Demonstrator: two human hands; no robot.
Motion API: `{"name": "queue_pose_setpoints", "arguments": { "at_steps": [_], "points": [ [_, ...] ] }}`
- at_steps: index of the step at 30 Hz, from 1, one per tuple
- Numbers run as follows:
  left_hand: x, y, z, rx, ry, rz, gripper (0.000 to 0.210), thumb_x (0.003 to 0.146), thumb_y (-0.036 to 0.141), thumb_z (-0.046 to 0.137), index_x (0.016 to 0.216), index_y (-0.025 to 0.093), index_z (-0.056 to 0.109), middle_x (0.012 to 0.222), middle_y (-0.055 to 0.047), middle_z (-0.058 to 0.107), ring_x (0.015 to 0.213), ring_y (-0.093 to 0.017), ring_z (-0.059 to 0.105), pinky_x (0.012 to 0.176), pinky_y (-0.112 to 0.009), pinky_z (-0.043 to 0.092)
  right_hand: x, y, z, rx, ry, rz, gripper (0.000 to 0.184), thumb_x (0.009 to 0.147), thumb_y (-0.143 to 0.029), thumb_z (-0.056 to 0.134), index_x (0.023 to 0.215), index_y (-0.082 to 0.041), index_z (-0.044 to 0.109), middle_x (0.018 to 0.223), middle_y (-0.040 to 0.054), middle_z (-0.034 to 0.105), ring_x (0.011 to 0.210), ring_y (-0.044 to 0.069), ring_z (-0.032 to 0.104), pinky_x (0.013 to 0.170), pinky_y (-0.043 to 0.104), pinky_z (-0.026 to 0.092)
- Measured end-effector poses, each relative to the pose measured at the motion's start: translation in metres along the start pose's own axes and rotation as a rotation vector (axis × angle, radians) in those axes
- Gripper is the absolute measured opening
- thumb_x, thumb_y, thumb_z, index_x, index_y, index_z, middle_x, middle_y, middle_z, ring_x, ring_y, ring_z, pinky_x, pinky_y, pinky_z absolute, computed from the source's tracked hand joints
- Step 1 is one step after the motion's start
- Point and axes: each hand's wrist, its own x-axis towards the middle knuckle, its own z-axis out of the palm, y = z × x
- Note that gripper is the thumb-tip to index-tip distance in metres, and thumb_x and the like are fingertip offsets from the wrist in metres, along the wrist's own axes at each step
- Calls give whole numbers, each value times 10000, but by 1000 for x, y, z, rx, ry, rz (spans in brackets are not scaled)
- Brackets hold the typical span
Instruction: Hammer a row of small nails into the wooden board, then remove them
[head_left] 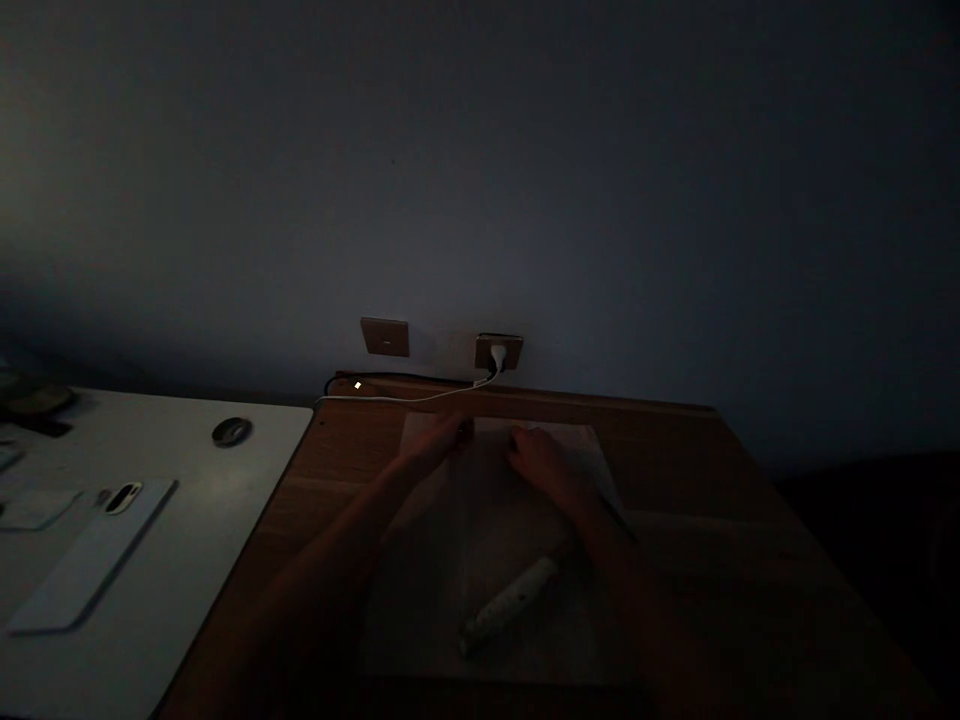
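The scene is very dark. A pale flat sheet [487,520] lies on the wooden table under both hands. Near its far edge, my left hand [446,435] is closed, with a small dark spot at its fingertips that I cannot identify. A short gap to its right, my right hand [541,458] is also closed over the sheet; a dark patch shows at its fingers. Whatever either hand holds is too dim to name. Closer to me, a whitish, mottled stick-shaped thing [510,603] rests slantwise on the sheet, between my forearms.
The wooden tabletop [697,540] meets a white table [217,510] at left. On that one are a dark ring-shaped thing [232,432] and a pale flat slab [97,560]. Behind, a white plug [498,355] sits in a wall socket, its cable along the table's back edge.
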Motion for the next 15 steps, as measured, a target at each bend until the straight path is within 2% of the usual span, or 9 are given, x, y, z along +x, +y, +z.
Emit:
{"name": "queue_pose_setpoints", "arguments": {
  "at_steps": [2,4,8,11,15],
  "points": [
    [-4,0,3,265,-38,115,203,810,288,585,638,181,580,619,7,564,593,-134,521,566,-237,363,-1,-2,-5,-43,17,-2,130,891,-219,599,952,-167,702,965,139,754,923,254,691,770,308,423],
    [-7,1,9,468,-82,210,61,763,174,631,704,183,639,676,2,626,662,-148,574,625,-242,386,-4,-1,-11,-61,42,2,156,928,-249,566,977,-172,692,956,126,757,907,245,695,749,299,416],
    [-11,2,19,814,-95,279,208,823,131,597,994,192,700,838,-49,721,744,-187,646,656,-259,416,-16,7,-24,-58,86,9,180,966,-257,511,958,-180,673,869,89,754,802,212,691,696,284,397],
    [-12,2,23,925,-78,315,246,868,153,577,1085,194,685,904,-79,729,807,-216,663,696,-279,439,-28,15,-31,-44,109,5,180,969,-267,511,908,-191,662,779,58,729,749,197,678,680,276,394],
    [-10,5,28,924,-100,358,128,876,141,564,875,188,683,906,-91,706,820,-222,645,743,-301,439,-37,22,-34,-17,120,-10,174,961,-266,513,881,-197,651,753,45,712,703,185,663,654,271,391]
  ]
}}
